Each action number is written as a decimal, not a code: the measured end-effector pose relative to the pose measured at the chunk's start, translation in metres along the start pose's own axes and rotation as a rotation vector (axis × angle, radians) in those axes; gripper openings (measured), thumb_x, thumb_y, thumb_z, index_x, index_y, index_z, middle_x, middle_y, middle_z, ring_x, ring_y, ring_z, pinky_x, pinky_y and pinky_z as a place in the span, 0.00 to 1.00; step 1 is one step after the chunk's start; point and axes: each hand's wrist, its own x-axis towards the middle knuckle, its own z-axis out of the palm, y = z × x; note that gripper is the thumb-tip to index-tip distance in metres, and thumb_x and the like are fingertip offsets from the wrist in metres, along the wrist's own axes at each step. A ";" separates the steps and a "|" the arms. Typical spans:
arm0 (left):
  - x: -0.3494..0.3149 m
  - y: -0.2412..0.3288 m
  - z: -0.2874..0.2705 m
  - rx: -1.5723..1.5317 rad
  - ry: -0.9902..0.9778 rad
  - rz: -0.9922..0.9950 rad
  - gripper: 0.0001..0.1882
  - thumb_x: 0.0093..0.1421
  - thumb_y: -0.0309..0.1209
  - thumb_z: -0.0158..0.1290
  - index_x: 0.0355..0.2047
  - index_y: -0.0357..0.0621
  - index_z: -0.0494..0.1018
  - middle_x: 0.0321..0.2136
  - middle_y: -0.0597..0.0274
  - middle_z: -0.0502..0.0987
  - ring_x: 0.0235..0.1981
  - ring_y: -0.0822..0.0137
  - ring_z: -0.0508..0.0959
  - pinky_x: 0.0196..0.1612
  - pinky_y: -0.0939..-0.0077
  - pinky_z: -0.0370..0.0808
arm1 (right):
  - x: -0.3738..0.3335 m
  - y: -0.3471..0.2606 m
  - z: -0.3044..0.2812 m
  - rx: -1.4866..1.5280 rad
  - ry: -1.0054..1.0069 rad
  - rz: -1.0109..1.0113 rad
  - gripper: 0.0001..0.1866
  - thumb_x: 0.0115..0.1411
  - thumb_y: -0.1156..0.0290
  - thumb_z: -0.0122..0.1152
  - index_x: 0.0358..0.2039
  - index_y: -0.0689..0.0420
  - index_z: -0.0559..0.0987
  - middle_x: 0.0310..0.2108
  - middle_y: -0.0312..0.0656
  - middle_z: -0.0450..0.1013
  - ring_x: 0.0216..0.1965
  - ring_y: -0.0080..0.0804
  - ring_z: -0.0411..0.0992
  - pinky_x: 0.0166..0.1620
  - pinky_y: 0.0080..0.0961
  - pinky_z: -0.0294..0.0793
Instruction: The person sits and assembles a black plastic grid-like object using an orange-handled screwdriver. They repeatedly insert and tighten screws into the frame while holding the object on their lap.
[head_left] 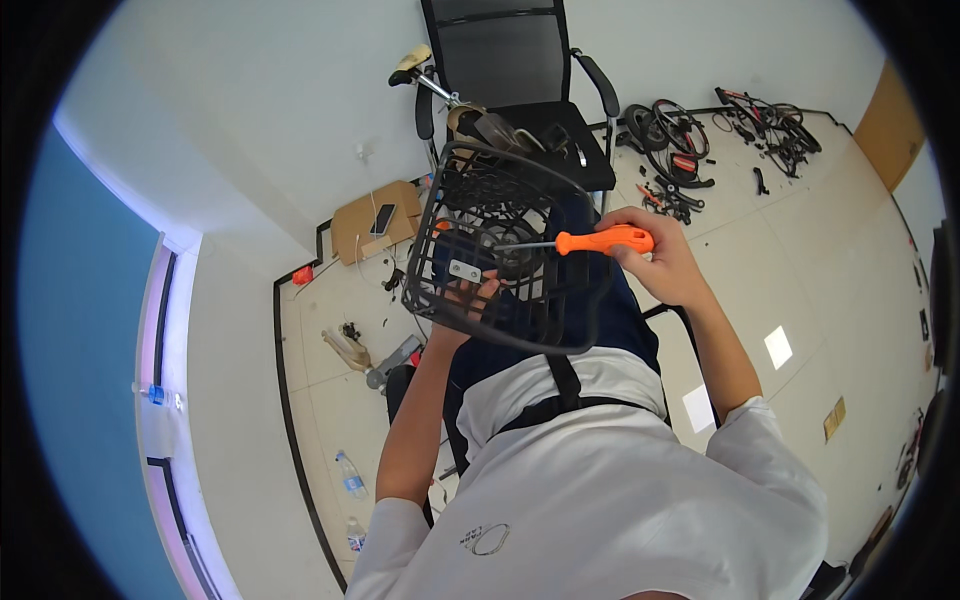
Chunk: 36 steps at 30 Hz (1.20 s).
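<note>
A black bicycle basket (597, 320) rests on my lap, its open mesh tilted toward me. My right hand (660, 258) is wrapped round the orange handle of a screwdriver (605, 240). The metal shaft points left into the basket, and its tip lies close to the mesh; I cannot tell whether it touches a screw. A small pale metal plate (464, 270) with two holes sits against the mesh on the left. Beside it, my left hand (472, 302) grips the basket from beneath, with the fingers partly hidden by the bars.
Ahead stands a black office chair (520, 115) carrying a bicycle seat post (437, 88) and other parts. A phone (383, 219) lies on cardboard (350, 222) at the left. Wheels and bicycle parts (680, 140) are spread over the floor at the far right. A plastic bottle (350, 475) lies at the near left.
</note>
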 end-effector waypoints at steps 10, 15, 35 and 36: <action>0.003 -0.026 -0.005 0.481 0.097 0.009 0.10 0.55 0.28 0.58 0.34 0.33 0.76 0.19 0.54 0.79 0.20 0.68 0.78 0.27 0.73 0.71 | 0.011 0.063 0.011 0.226 -0.121 0.278 0.13 0.52 0.72 0.54 0.37 0.63 0.79 0.25 0.39 0.74 0.22 0.22 0.71 0.27 0.18 0.71; -0.001 0.000 0.000 0.642 0.113 -0.065 0.10 0.54 0.29 0.60 0.33 0.34 0.76 0.19 0.51 0.79 0.20 0.61 0.80 0.26 0.69 0.72 | 0.006 0.105 0.016 0.529 -0.024 0.473 0.15 0.53 0.71 0.50 0.37 0.67 0.78 0.24 0.45 0.74 0.19 0.24 0.70 0.23 0.19 0.70; -0.004 0.013 0.012 0.614 0.207 0.174 0.15 0.52 0.21 0.60 0.41 0.36 0.76 0.27 0.54 0.79 0.26 0.62 0.81 0.32 0.74 0.78 | 0.003 0.126 0.044 0.719 0.016 0.618 0.18 0.57 0.68 0.47 0.43 0.66 0.74 0.27 0.44 0.75 0.23 0.25 0.71 0.28 0.20 0.72; -0.004 0.015 0.012 0.645 0.195 0.198 0.14 0.52 0.22 0.60 0.41 0.37 0.75 0.26 0.54 0.78 0.26 0.62 0.81 0.31 0.74 0.78 | 0.002 0.127 0.043 0.720 0.021 0.615 0.18 0.57 0.68 0.47 0.44 0.66 0.74 0.27 0.44 0.74 0.23 0.25 0.71 0.28 0.20 0.72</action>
